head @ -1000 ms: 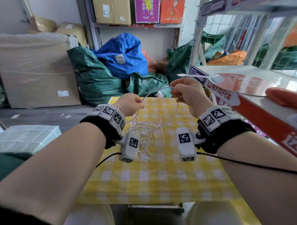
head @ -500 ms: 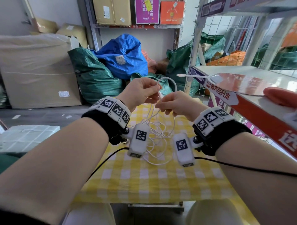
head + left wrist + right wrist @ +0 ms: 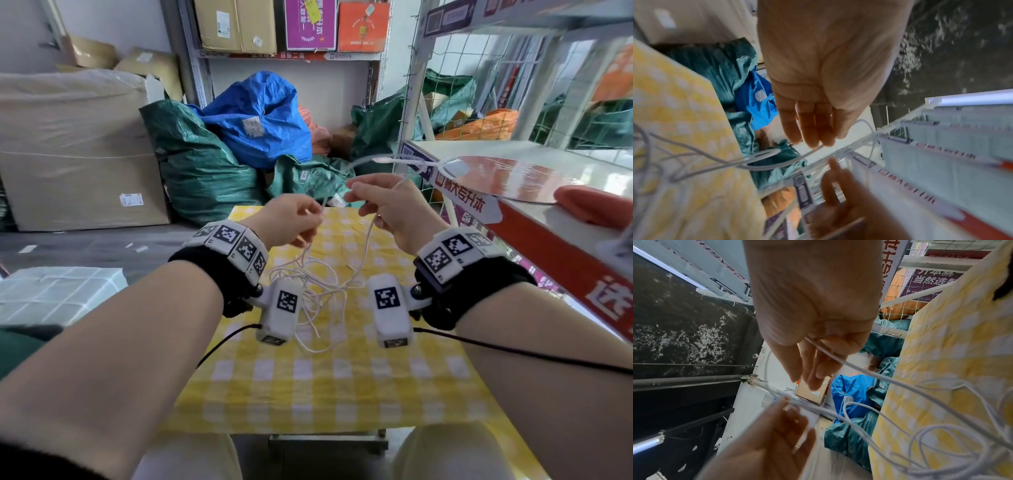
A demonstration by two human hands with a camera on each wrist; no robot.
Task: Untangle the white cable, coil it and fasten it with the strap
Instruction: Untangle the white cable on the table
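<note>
The white cable (image 3: 322,284) hangs as a loose tangle from both hands, and its lowest loops reach the yellow checked table (image 3: 308,387). My left hand (image 3: 308,219) pinches one strand at chest height, left of centre. My right hand (image 3: 363,202) is a hand's width to its right, fingers curled round another strand. A free end with a connector (image 3: 380,159) sticks up and right from that hand. In the right wrist view the cable (image 3: 838,360) runs out of the curled right hand (image 3: 813,369). In the left wrist view a strand (image 3: 777,164) leaves the left hand's fingertips (image 3: 813,139). I see no strap.
A white and red shelf unit (image 3: 513,219) stands close on the right, with a red disc (image 3: 507,178) on it. Blue (image 3: 260,116) and green (image 3: 198,164) sacks and a big wrapped box (image 3: 75,147) lie behind the table. A wrapped package (image 3: 58,291) is at the left.
Half a second ago the hands were touching and higher up. They have since moved apart and lower, and the cable's connector end now points up to the right.
</note>
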